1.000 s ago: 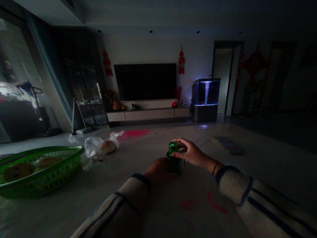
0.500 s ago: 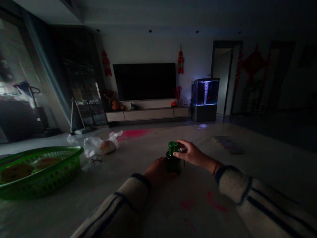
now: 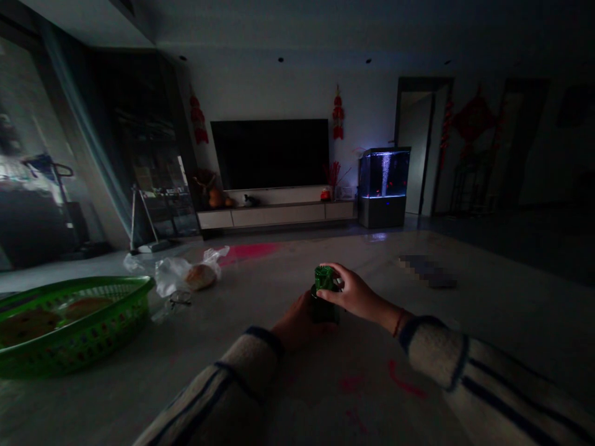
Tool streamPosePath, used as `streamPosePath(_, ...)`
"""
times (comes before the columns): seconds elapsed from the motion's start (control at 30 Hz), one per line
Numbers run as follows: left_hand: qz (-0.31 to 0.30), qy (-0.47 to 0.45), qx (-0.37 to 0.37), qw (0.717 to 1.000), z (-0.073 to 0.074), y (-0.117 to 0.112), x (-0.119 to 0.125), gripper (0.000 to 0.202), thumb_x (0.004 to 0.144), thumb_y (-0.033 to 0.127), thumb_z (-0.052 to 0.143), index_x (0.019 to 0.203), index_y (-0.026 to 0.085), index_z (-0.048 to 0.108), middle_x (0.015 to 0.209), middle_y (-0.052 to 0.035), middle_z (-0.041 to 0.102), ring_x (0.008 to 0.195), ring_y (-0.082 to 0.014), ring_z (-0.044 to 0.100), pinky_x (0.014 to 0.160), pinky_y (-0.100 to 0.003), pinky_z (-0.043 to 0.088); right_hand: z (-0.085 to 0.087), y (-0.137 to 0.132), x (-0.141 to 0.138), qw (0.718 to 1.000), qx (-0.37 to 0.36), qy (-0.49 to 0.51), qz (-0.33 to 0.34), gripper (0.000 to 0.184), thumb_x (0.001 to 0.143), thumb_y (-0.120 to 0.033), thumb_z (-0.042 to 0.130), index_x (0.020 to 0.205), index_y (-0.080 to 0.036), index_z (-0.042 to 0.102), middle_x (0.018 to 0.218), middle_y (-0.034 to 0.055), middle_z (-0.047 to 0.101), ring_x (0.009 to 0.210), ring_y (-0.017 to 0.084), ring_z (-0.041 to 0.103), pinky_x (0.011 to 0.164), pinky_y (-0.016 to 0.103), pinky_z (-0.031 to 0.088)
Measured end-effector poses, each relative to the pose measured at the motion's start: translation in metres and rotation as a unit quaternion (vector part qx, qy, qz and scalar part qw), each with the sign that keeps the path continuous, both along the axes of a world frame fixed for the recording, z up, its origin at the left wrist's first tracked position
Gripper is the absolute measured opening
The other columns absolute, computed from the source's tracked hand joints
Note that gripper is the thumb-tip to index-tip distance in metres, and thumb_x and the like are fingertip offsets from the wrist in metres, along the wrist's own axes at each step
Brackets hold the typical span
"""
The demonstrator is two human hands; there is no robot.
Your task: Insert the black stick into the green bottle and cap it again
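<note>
In front of me stands a small dark green container [image 3: 325, 311], its lower part in shadow. On top of it is a shiny green lid-like piece [image 3: 324, 278]; the dim light hides whether it is joined on. My left hand [image 3: 300, 321] wraps round the container from the left, its fingers partly hidden. From the right, my right hand [image 3: 348, 290] grips the green top piece, thumb in front and fingers behind.
A green plastic basket [image 3: 125, 326] with round items stands at the left. Near it lie a clear plastic bag [image 3: 170, 275], a bread-like round item [image 3: 200, 277] and eyeglasses [image 3: 180, 300]. A blurred flat object [image 3: 430, 271] lies at the right.
My right hand has shifted slightly left and its fingers have turned round the green top piece. My left hand keeps its hold on the container.
</note>
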State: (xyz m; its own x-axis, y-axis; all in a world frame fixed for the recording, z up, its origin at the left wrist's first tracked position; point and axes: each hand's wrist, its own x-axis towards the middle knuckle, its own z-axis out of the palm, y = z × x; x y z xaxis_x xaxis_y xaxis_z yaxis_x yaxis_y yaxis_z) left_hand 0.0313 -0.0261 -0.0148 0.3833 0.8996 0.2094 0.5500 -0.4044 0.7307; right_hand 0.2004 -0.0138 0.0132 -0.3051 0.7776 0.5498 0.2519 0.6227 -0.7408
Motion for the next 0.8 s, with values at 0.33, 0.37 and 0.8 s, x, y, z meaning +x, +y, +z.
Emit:
streamPosePath(0.33,0.033,-0.108,-0.021,0.993,0.013,-0.007,0.026,0.078,0.050,0.030,0.077,0.119,0.015,0.044,0.119,-0.0134,0.054,0.112,-0.0292,0.048,0.095,-0.043,0.038,0.008,-0.003,0.001,1.000,-0.005,0.008,-0.012,0.053,0.065,-0.033,0.067,0.113,-0.021,0.047,0.108,0.0069,0.057,0.097,0.018,0.055,0.082,0.033,0.045)
streamPosePath(0.37,0.033,-0.113,-0.023,0.993,0.013,-0.008,0.027,0.074,0.051,0.029,0.076,0.117,0.015,0.046,0.117,-0.0124,0.056,0.110,-0.0284,0.049,0.093,-0.042,0.039,0.008,-0.003,0.000,1.000,-0.006,0.007,-0.018,0.053,0.065,-0.033,0.067,0.113,-0.021,0.047,0.106,0.0067,0.058,0.095,0.018,0.055,0.081,0.033,0.046)
streamPosePath(0.8,0.054,-0.163,-0.003,0.985,0.016,-0.019,0.032,0.052,0.051,0.016,0.068,0.098,0.015,0.046,0.082,-0.0011,0.058,0.070,-0.0131,0.053,0.059,-0.024,0.044,0.010,-0.011,-0.004,0.995,0.010,0.073,-0.061,0.055,0.066,-0.036,0.065,0.112,-0.019,0.043,0.106,0.0084,0.054,0.084,0.016,0.057,0.071,0.030,0.047)
